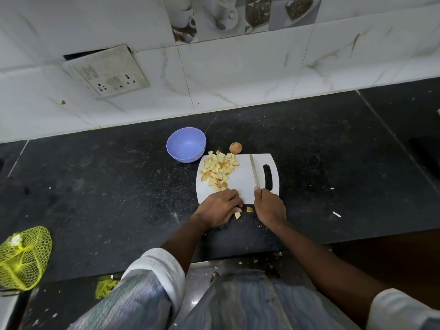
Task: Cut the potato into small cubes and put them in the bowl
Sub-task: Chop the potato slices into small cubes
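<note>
Below, the right hand [270, 206] grips the knife [255, 172] while the left hand [220, 207] curls over stray potato cubes [217, 169] off the board [245, 186]; bowl [186, 144] empty, so scraping may scatter pieces across the tabletop [119, 186].

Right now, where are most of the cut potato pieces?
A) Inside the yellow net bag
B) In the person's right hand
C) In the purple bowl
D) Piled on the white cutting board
D: the potato pieces lie heaped on the white cutting board, while the purple bowl beside it holds none.
</note>
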